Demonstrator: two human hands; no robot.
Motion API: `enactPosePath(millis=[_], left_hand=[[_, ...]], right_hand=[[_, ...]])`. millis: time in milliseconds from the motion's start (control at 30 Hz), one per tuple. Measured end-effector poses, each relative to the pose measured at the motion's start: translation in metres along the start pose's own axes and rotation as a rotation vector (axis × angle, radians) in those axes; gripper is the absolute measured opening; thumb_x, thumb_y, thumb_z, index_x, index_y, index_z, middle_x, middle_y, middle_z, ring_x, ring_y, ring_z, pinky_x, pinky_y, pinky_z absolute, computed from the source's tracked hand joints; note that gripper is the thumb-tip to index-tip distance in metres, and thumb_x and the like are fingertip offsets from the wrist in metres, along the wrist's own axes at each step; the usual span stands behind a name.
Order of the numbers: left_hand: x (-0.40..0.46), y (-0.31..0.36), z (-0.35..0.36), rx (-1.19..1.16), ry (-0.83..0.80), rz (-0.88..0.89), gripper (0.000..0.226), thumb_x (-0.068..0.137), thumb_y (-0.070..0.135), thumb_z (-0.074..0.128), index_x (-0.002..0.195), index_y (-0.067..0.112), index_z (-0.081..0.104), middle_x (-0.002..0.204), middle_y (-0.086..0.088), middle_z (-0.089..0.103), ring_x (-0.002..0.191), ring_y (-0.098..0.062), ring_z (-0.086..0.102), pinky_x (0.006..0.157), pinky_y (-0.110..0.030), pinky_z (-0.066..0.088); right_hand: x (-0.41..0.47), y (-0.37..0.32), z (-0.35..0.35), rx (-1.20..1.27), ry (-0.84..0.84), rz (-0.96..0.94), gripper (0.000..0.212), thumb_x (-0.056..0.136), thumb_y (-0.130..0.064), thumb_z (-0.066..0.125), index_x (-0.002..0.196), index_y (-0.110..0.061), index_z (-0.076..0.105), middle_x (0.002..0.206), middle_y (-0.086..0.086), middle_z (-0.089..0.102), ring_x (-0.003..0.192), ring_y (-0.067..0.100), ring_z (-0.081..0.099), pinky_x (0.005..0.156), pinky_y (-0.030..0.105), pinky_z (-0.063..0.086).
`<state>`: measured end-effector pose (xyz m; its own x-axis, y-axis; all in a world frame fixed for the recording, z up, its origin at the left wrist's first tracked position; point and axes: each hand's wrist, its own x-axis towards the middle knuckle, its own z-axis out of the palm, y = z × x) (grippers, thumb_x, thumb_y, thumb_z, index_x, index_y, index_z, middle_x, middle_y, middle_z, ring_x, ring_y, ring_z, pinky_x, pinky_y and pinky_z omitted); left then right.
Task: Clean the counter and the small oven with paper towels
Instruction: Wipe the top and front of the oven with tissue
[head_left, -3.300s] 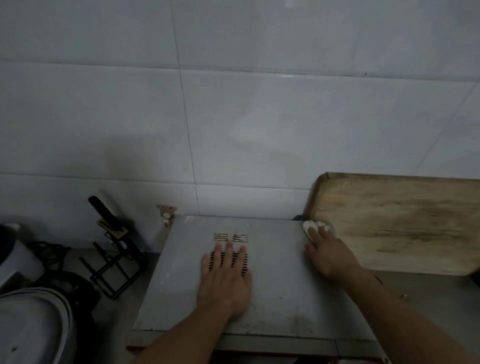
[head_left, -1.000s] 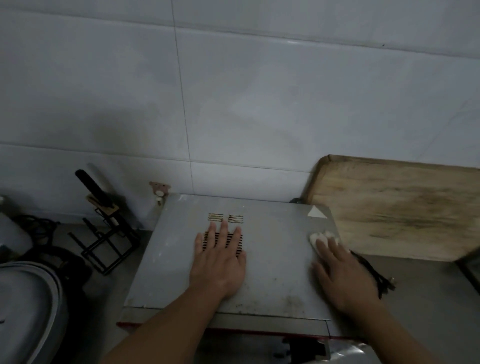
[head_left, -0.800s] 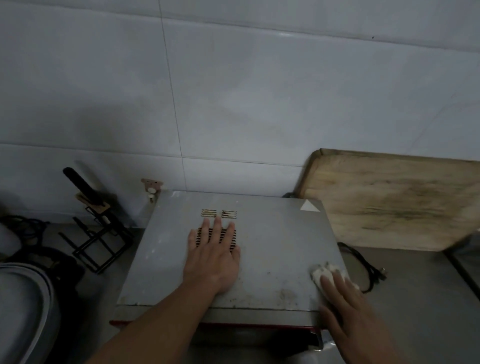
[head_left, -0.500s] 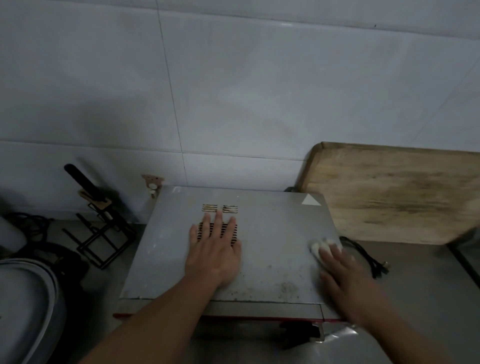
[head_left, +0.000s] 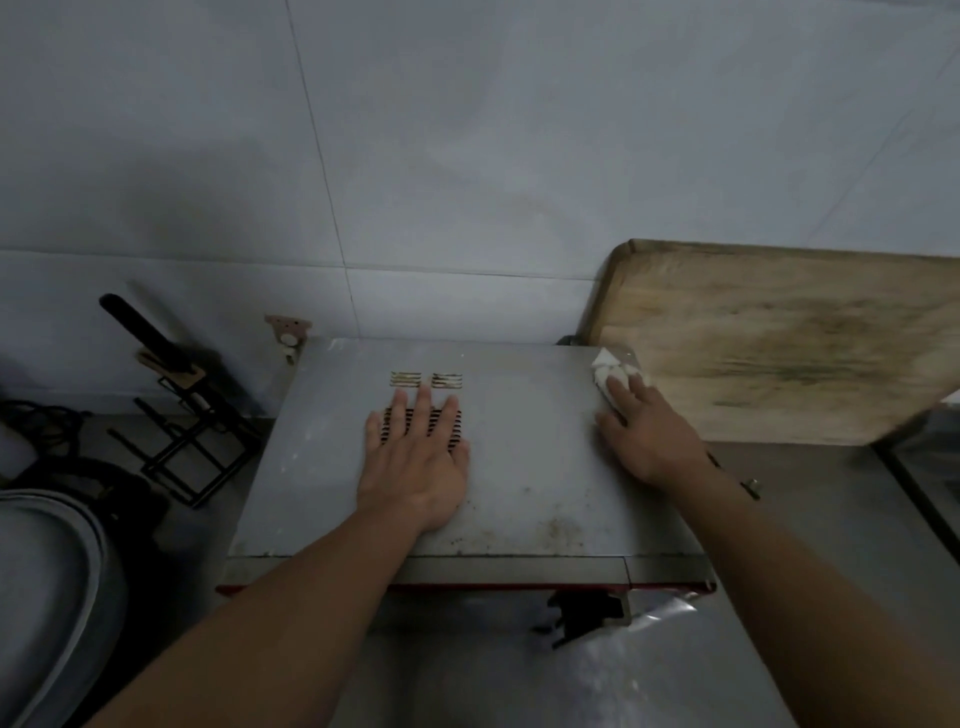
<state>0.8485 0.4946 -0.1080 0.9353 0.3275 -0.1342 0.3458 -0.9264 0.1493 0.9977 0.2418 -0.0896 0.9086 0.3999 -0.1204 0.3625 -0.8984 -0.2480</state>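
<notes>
Grey sheet metal is what the small oven (head_left: 519, 447) top is made of, and it's being wiped at its far right corner with a wadded paper towel (head_left: 609, 373). The wad is pressed down under the straight fingers of the right hand (head_left: 647, 436), not really gripped, so it could easily be pushed off the right edge and dropped behind, where the wooden cutting board (head_left: 779, 343) is leaned on the wall just beside that corner. The board could be nudged too if the stroke is carried too far.

The left hand (head_left: 418, 457) is laid flat, fingers spread, nothing held, right over the vent slots (head_left: 452, 434). Crumbs could be swept into those slots once that hand is lifted. The brown specks near the front edge (head_left: 550, 530) aren't dealt with yet, and the counter (head_left: 821, 519) looks untouched, so smearing with a used towel is likely.
</notes>
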Motion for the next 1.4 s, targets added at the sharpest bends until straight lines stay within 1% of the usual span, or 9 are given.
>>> enactPosePath(millis=[167, 333, 433, 600, 667, 800, 1000, 1267, 1400], left_hand=[[0.001, -0.001, 0.001, 0.005, 0.008, 0.007, 0.063, 0.100, 0.055, 0.005, 0.158, 0.035, -0.012, 0.165, 0.002, -0.023, 0.152, -0.024, -0.020, 0.122, -0.052, -0.008], [0.001, -0.002, 0.001, 0.009, 0.005, 0.019, 0.064, 0.100, 0.055, 0.003, 0.158, 0.034, -0.012, 0.165, 0.001, -0.022, 0.152, -0.026, -0.019, 0.122, -0.052, -0.007], [0.002, -0.003, -0.001, 0.005, 0.001, 0.021, 0.064, 0.100, 0.055, 0.003, 0.158, 0.034, -0.013, 0.165, 0.001, -0.023, 0.152, -0.026, -0.020, 0.122, -0.053, -0.007], [0.001, -0.004, -0.001, -0.001, 0.003, 0.018, 0.064, 0.100, 0.055, 0.004, 0.158, 0.034, -0.013, 0.165, 0.000, -0.023, 0.152, -0.026, -0.021, 0.122, -0.053, -0.008], [0.001, -0.003, 0.000, -0.001, 0.005, 0.017, 0.064, 0.100, 0.056, 0.005, 0.158, 0.034, -0.012, 0.165, 0.001, -0.023, 0.152, -0.026, -0.021, 0.122, -0.053, -0.008], [0.001, -0.003, -0.002, -0.003, -0.003, 0.010, 0.064, 0.100, 0.056, 0.006, 0.157, 0.035, -0.012, 0.165, 0.001, -0.023, 0.152, -0.025, -0.021, 0.122, -0.053, -0.008], [0.000, -0.002, -0.001, -0.004, -0.002, 0.007, 0.064, 0.100, 0.055, 0.008, 0.158, 0.035, -0.010, 0.165, 0.002, -0.022, 0.152, -0.025, -0.021, 0.122, -0.054, -0.008], [0.000, -0.012, -0.007, 0.023, -0.070, 0.101, 0.067, 0.101, 0.058, 0.008, 0.158, 0.031, -0.014, 0.164, -0.001, -0.025, 0.151, -0.026, -0.024, 0.122, -0.054, -0.009], [0.001, -0.029, -0.016, 0.052, -0.142, 0.189, 0.068, 0.101, 0.063, 0.008, 0.156, 0.034, -0.018, 0.162, 0.002, -0.029, 0.150, -0.021, -0.026, 0.123, -0.049, -0.010]], right_hand=[[-0.127, 0.008, 0.018, 0.030, 0.057, -0.111, 0.067, 0.095, -0.065, 0.019, 0.156, -0.038, 0.012, 0.162, -0.011, -0.002, 0.152, 0.014, 0.001, 0.119, 0.028, 0.008], [-0.202, 0.022, 0.030, 0.039, 0.032, -0.123, 0.065, 0.093, -0.072, 0.016, 0.152, -0.045, 0.018, 0.161, -0.023, 0.001, 0.148, -0.004, -0.006, 0.120, 0.024, 0.010], [-0.198, 0.018, 0.029, 0.031, 0.019, -0.117, 0.067, 0.091, -0.074, 0.012, 0.151, -0.044, 0.016, 0.160, -0.023, 0.001, 0.147, -0.005, -0.007, 0.118, 0.016, -0.001], [-0.156, -0.012, 0.025, -0.023, -0.011, -0.215, 0.068, 0.088, -0.075, 0.000, 0.150, -0.046, 0.004, 0.160, -0.015, -0.007, 0.150, 0.006, -0.008, 0.118, 0.020, -0.008], [-0.128, -0.031, 0.018, -0.041, -0.024, -0.254, 0.076, 0.086, -0.076, -0.004, 0.152, -0.039, 0.004, 0.159, -0.011, -0.006, 0.151, 0.012, -0.003, 0.116, 0.020, -0.010], [-0.067, -0.067, 0.016, -0.070, -0.006, -0.269, 0.061, 0.102, -0.053, 0.027, 0.156, -0.028, 0.018, 0.165, 0.002, 0.010, 0.151, 0.021, 0.009, 0.119, 0.028, 0.003], [-0.014, -0.093, 0.023, -0.071, -0.063, -0.193, 0.060, 0.102, -0.050, 0.027, 0.156, -0.027, 0.016, 0.165, 0.006, 0.011, 0.151, 0.025, 0.009, 0.122, 0.038, 0.010], [-0.105, -0.093, 0.028, -0.039, -0.008, -0.294, 0.060, 0.101, -0.055, 0.021, 0.155, -0.031, 0.015, 0.165, 0.001, 0.009, 0.152, 0.018, 0.005, 0.117, 0.027, -0.002], [-0.171, -0.085, 0.036, -0.033, -0.109, -0.297, 0.073, 0.088, -0.071, -0.001, 0.154, -0.040, -0.003, 0.161, -0.009, -0.015, 0.150, 0.013, -0.013, 0.118, 0.026, -0.012]])
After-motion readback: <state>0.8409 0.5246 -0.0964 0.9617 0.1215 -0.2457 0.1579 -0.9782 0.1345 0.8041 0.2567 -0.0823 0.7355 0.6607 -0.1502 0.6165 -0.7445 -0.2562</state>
